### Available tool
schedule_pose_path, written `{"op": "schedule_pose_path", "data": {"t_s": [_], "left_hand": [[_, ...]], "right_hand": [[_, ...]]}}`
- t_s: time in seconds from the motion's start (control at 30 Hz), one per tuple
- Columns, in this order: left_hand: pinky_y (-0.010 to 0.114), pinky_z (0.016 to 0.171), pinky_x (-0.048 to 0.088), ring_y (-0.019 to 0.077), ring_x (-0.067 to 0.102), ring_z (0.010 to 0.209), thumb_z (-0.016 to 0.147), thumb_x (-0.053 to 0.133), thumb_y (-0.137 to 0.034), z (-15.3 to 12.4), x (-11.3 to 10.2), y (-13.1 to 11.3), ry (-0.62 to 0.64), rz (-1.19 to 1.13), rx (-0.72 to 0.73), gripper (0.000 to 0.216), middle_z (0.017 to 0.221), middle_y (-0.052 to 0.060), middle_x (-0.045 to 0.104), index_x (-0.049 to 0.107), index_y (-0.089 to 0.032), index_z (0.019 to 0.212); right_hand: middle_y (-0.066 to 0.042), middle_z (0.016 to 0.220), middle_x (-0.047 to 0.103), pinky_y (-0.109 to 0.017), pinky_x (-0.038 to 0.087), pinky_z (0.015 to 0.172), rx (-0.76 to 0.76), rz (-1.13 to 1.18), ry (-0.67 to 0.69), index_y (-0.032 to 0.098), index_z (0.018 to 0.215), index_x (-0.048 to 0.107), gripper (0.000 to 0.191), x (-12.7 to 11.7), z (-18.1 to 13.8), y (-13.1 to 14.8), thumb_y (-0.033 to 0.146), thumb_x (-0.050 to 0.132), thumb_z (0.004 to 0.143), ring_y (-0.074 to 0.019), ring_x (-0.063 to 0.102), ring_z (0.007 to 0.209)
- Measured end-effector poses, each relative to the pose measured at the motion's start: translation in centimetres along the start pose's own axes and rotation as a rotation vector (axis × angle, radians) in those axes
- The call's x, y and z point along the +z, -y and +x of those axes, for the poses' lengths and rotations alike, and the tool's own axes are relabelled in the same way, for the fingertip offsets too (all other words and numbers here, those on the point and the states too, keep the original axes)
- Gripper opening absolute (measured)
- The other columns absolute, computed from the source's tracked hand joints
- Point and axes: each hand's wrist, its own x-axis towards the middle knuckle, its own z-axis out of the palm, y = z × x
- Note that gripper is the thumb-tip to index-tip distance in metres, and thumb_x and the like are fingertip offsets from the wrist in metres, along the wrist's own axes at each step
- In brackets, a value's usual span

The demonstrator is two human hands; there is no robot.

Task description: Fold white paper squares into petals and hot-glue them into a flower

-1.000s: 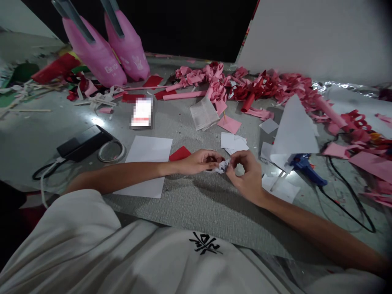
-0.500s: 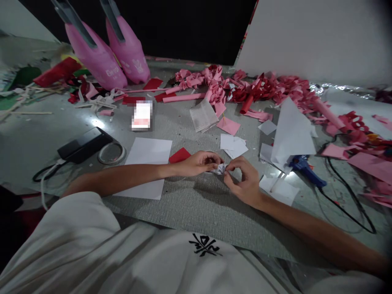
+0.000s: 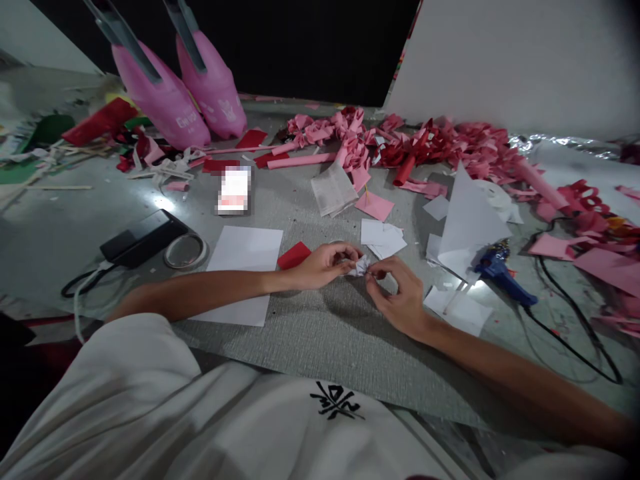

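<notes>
The left hand [image 3: 325, 263] and the right hand [image 3: 400, 297] meet over the middle of the grey textured mat [image 3: 320, 333], both pinching one small crumpled piece of white paper [image 3: 361, 266] between them. The paper sits just above the mat, held at the fingertips from either side, a grip that looks suited to fine folding or shaping, since each hand can turn or press its own end. The left hand is curled nearly closed, thumb and forefinger nipped on the paper's left edge, forearm lying along the mat. The right hand is likewise closed to a pinch on the right edge, its other fingers tucked loosely under; how tightly either presses cannot be told.

Just behind the left hand a red paper scrap [image 3: 294, 255] touches a white sheet [image 3: 240, 270] lying flat on the mat. Beyond the paper lie small white paper squares [image 3: 381, 237], and farther back a folded newsprint piece [image 3: 333, 189] and a pink paper square [image 3: 374, 205]. To the right, near the right hand, a blue glue gun [image 3: 500, 272] rests on white offcuts, its black cord [image 3: 575, 333] looping away, with a large white paper cone [image 3: 467, 223] standing over it. To the left are a roll of clear tape [image 3: 186, 251] beside a black power adapter [image 3: 143, 237]. Along the back run heaps of pink and red paper curls [image 3: 430, 143], and two pink bottles [image 3: 185, 90] stand at the far left.
</notes>
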Motion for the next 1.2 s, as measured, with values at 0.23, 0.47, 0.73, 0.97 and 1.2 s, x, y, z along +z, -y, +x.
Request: {"op": "schedule_pose_path", "data": {"t_s": [0.23, 0.47, 0.73, 0.97, 1.2], "left_hand": [[0.033, 0.092, 0.045, 0.0226, 0.060, 0.107, 0.093, 0.065, -0.062, 0.0, -0.1, 0.0, 0.008, 0.133, 0.093, 0.046, 0.115, 0.014, 0.064, 0.064, -0.016, 0.094], [0.035, 0.098, 0.046, 0.0240, 0.061, 0.114, 0.100, 0.057, -0.056, -0.9, 0.3, -0.4, -0.120, 0.284, 0.199, 0.038, 0.117, 0.014, 0.064, 0.063, -0.018, 0.099], [0.038, 0.096, 0.048, 0.0222, 0.062, 0.108, 0.105, 0.054, -0.035, -2.0, 0.9, -0.7, -0.214, 0.529, 0.353, 0.016, 0.110, 0.011, 0.065, 0.062, -0.021, 0.103], [0.036, 0.090, 0.050, 0.0213, 0.061, 0.104, 0.105, 0.051, -0.024, -1.9, 0.6, -0.2, -0.211, 0.675, 0.461, 0.009, 0.106, 0.011, 0.063, 0.059, -0.021, 0.106], [0.034, 0.088, 0.053, 0.0197, 0.061, 0.101, 0.103, 0.051, -0.014, -1.9, 0.6, 0.2, -0.229, 0.772, 0.593, 0.009, 0.104, 0.009, 0.062, 0.057, -0.019, 0.109]], "right_hand": [[-0.004, 0.092, 0.068, -0.032, 0.055, 0.068, -0.032, 0.071, 0.063, 0.025, 0.104, 0.067, 0.020, -0.1, 0.0, 0.0, 0.010, 0.064, 0.092, -0.0172, 0.064, 0.077], [-0.004, 0.091, 0.068, -0.031, 0.057, 0.069, 0.039, 0.114, 0.129, 0.024, 0.118, 0.061, 0.023, -0.2, -0.6, -0.3, 0.016, 0.058, 0.097, -0.0169, 0.066, 0.077], [-0.001, 0.087, 0.068, -0.024, 0.056, 0.063, 0.043, 0.172, 0.241, 0.026, 0.130, 0.051, 0.034, -0.2, -1.2, -0.6, 0.016, 0.056, 0.097, -0.0136, 0.069, 0.072], [-0.002, 0.087, 0.072, -0.022, 0.054, 0.061, 0.067, 0.225, 0.282, 0.024, 0.134, 0.046, 0.037, -0.4, -1.0, -0.5, 0.016, 0.054, 0.099, -0.0128, 0.070, 0.070], [-0.002, 0.086, 0.074, -0.022, 0.050, 0.062, 0.122, 0.351, 0.379, 0.023, 0.129, 0.047, 0.032, -0.6, -0.8, -0.8, 0.018, 0.055, 0.099, -0.0129, 0.069, 0.070]]}}
